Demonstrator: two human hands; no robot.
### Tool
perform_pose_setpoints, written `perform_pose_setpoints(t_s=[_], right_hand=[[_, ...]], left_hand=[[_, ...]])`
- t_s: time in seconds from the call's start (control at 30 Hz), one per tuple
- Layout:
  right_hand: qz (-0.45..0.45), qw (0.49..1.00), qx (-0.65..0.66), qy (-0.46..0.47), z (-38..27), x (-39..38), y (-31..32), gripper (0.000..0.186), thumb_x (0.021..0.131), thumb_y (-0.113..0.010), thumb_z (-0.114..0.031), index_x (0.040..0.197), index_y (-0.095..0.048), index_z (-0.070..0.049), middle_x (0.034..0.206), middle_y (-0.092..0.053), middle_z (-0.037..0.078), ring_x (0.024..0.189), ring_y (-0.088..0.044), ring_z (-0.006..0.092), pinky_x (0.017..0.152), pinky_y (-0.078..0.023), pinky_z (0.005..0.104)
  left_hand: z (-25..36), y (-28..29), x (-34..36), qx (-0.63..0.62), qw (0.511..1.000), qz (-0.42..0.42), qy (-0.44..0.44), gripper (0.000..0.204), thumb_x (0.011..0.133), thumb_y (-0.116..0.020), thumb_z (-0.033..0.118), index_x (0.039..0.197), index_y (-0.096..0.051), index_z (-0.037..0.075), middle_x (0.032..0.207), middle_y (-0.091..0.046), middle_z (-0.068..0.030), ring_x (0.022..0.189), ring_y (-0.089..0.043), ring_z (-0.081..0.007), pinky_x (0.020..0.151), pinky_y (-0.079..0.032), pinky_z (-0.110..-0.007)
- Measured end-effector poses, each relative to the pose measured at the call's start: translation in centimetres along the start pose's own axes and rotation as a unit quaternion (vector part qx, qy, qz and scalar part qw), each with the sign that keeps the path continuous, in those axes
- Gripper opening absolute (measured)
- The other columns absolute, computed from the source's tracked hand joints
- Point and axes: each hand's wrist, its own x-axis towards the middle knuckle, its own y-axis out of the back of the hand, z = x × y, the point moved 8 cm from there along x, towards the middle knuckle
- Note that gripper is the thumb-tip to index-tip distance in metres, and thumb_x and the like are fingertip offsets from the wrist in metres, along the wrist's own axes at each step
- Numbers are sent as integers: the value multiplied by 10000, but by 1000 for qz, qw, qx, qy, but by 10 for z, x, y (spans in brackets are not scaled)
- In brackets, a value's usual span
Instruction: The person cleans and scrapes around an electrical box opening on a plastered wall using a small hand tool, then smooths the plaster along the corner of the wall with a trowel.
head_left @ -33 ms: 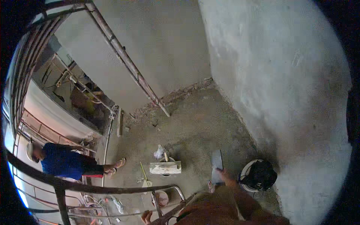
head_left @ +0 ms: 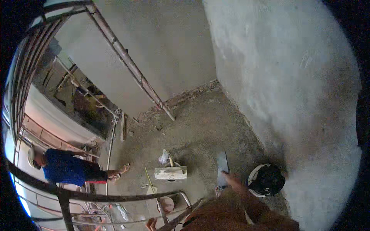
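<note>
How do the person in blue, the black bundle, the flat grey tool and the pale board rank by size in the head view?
1. Person in blue
2. Black bundle
3. Flat grey tool and pale board: too alike to rank; the tool may be nearer the camera.

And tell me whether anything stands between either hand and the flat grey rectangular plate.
Nothing visible separates the right hand from the flat grey rectangular plate; its fingers reach it. From the left hand, the bent metal scaffold rail end crosses the line in this view.

Dim, grainy, bent edges, glare at left
</note>
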Motion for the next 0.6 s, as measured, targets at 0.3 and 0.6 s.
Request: perform_pose_setpoints(t_s=[0.3,0.6], right_hand=[[-151,893,-385,-176,-209,59,-122,708,768,-617,-531,1209,-502,11,1048,-602,174,929,-588,287,771,-467,397],[-233,960,-146,-60,-172,146,-160,653,745,-613,-559,1094,-598,-8,945,-648,157,867,-610,272,752,-461,395]], left_hand=[[82,-51,64,3,999,-34,15,558,810,-636,306,1208,-425,-23,1252,-392,-196,1139,-425,-316,928,-384,-409],[221,-144,158,6,996,-85,-15,561,817,-632,313,1219,-423,-17,1264,-390,-194,1150,-423,-313,926,-387,-412]])
